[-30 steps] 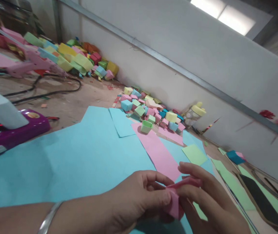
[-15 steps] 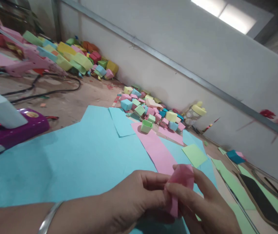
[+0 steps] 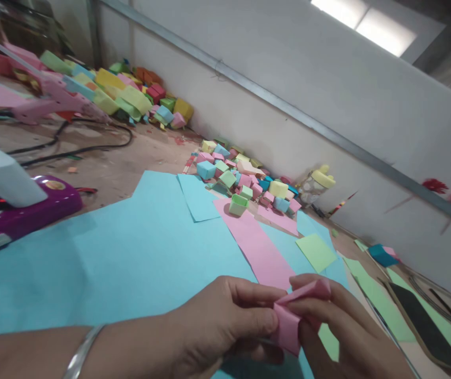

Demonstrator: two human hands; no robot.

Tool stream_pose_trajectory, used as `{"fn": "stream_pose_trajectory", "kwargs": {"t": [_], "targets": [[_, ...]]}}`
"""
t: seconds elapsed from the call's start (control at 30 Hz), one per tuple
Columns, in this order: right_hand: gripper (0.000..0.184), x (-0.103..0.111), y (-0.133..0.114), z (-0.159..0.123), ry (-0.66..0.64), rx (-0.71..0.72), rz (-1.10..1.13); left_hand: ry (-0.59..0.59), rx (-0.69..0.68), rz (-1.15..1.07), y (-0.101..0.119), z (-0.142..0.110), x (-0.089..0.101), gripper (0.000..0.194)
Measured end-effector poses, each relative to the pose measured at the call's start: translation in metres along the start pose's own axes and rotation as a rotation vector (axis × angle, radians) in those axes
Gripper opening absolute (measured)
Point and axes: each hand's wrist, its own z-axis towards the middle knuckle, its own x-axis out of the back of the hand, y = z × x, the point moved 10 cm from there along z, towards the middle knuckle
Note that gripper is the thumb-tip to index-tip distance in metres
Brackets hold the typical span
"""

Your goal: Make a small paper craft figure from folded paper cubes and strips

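Between my two hands is a piece of folded pink paper (image 3: 288,327), partly shaped like a small box. My left hand (image 3: 225,316) pinches its left side between thumb and fingers; a silver bangle circles that wrist. The fingers of my right hand (image 3: 347,326) grip its right side, with a finger along the fold and a flap standing up at the top. Beneath the hands lies a large blue paper sheet (image 3: 130,252). A pink paper strip (image 3: 257,247) runs away from my hands, and a small open green paper box (image 3: 238,205) stands on its far end.
Many small paper boxes (image 3: 245,173) are heaped by the wall, with a second pile (image 3: 123,92) at the back left. A pink glue gun (image 3: 51,97) and a purple-and-white device (image 3: 43,205) are on the left. Green strips (image 3: 383,295) and a phone (image 3: 427,329) lie right.
The pink paper has turned in my hands, its upper part now tilting to the right and a box-like side facing me. My right hand has shifted slightly rightward.
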Motion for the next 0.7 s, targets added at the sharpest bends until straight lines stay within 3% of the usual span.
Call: {"fn": "stream_pose_trajectory", "kwargs": {"t": [0.13,0.33,0.53,0.7], "targets": [[0.027,0.005,-0.006,0.005,-0.001,0.058,-0.004,0.061,0.028,0.070,0.001,-0.003,0.006,0.019],[0.016,-0.002,0.002,0.001,-0.063,-0.004,0.115,0.055,-0.094,0.129,0.004,0.002,0.008,0.020],[0.022,-0.007,0.000,-0.003,-0.095,-0.005,0.295,0.110,-0.138,0.115,0.004,0.007,0.013,0.014],[0.028,-0.011,-0.008,-0.002,-0.151,0.021,0.296,0.170,-0.200,0.156,0.010,0.007,0.020,0.011]]}}
